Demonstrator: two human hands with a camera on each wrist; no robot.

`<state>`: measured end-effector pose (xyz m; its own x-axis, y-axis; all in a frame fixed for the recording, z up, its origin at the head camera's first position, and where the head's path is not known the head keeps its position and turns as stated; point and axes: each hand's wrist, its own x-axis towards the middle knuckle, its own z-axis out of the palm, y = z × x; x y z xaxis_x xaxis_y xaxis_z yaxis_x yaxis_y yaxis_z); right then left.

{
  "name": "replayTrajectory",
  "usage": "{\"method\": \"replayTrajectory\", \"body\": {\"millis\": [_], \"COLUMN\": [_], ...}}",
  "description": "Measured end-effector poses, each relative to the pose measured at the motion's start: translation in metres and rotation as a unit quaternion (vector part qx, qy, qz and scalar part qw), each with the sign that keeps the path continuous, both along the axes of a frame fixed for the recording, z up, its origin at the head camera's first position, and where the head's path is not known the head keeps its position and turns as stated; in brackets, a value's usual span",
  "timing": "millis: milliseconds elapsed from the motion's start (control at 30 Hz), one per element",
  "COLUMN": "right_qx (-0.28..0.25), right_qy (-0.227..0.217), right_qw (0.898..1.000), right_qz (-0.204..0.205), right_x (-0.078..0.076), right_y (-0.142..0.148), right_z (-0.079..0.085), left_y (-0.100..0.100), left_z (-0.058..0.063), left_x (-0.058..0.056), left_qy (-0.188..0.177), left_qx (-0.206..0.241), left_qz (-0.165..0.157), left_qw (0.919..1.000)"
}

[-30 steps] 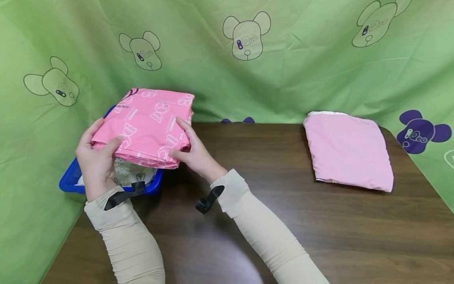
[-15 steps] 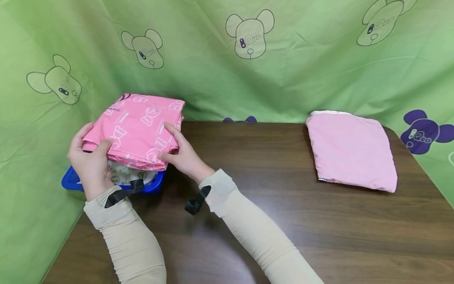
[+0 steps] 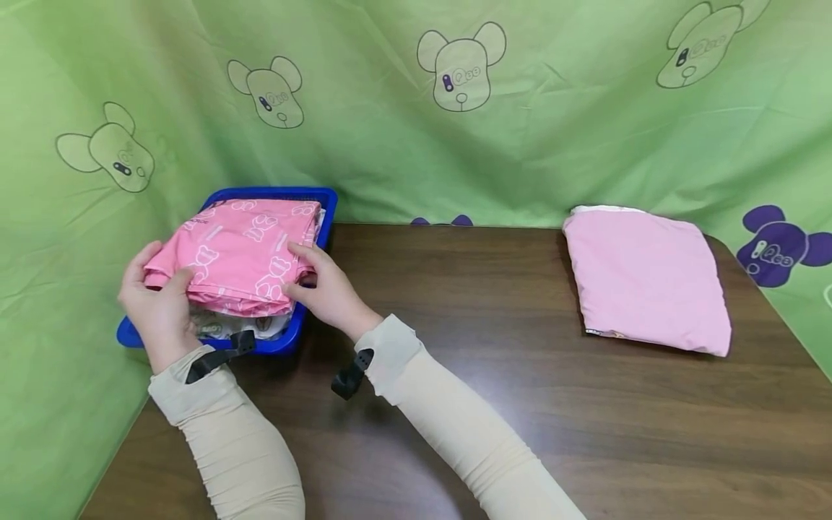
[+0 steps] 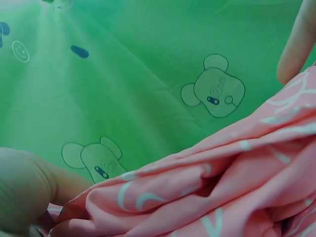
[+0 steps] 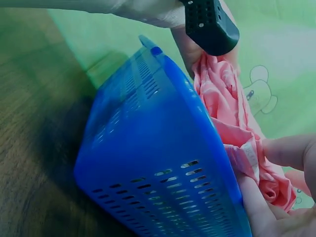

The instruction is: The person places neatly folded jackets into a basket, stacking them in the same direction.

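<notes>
My left hand (image 3: 158, 310) and right hand (image 3: 333, 295) — fingers pinching patterned cloth (image 3: 234, 249), over blue basket (image 3: 276, 193), far-left corner of table (image 3: 455, 303) — pink bundle (image 3: 646, 278), far-right corner.

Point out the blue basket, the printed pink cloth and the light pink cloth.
Blue basket (image 5: 148, 136): right wrist view, on its outer wall.
Printed pink cloth (image 3: 234, 250): head view, middle of its upper face.
Light pink cloth (image 3: 648, 280): head view, middle of its upper face.

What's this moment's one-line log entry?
left hand, right hand: holding folded pink bear-print cloth | below: blue slotted plastic basket | brown wooden table: folded pale-pink cloth
</notes>
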<state>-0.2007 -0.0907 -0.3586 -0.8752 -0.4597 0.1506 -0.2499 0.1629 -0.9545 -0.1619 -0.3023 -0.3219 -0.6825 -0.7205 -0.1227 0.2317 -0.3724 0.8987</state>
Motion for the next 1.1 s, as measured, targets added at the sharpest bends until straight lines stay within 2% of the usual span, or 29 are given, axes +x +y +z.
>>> {"method": "replayTrajectory", "body": {"millis": [100, 267, 433, 567, 633, 733, 833, 933, 1033, 1100], "right_qx": [0.008, 0.022, 0.051, 0.07, 0.094, 0.137, 0.171, 0.201, 0.222, 0.225], "right_qy": [0.002, 0.027, 0.056, 0.087, 0.112, 0.146, 0.175, 0.223, 0.266, 0.274], "right_qw": [1.0, 0.999, 0.997, 0.993, 0.988, 0.979, 0.969, 0.954, 0.938, 0.935], "right_qz": [-0.001, -0.003, -0.023, -0.031, -0.038, -0.041, -0.032, -0.008, 0.008, 0.014], "right_x": [0.002, 0.006, 0.012, 0.016, 0.019, 0.022, 0.023, 0.024, 0.025, 0.025], "right_y": [0.0, 0.002, 0.009, 0.013, 0.014, 0.015, 0.014, 0.013, 0.013, 0.013], "right_z": [-0.001, -0.006, -0.009, -0.009, -0.01, -0.01, -0.013, -0.015, -0.016, -0.016], "left_y": [-0.002, -0.003, -0.003, -0.002, -0.001, 0.0, 0.001, 0.004, 0.006, 0.007], "left_z": [-0.004, -0.011, -0.013, -0.012, -0.011, -0.008, -0.005, -0.001, 0.001, 0.001], "left_x": [-0.001, -0.004, -0.008, -0.008, -0.007, -0.003, -0.002, -0.001, -0.002, -0.003], "left_qy": [-0.009, -0.016, -0.06, -0.112, -0.142, -0.18, -0.192, -0.187, -0.174, -0.17], "left_qx": [-0.002, -0.02, -0.066, -0.107, -0.135, -0.195, -0.229, -0.241, -0.236, -0.241], "left_qz": [-0.005, 0.006, 0.011, 0.025, 0.032, 0.04, 0.053, 0.06, 0.062, 0.061], "left_qw": [0.9999, 0.9997, 0.996, 0.9876, 0.9801, 0.9633, 0.9529, 0.9504, 0.954, 0.9536]}}
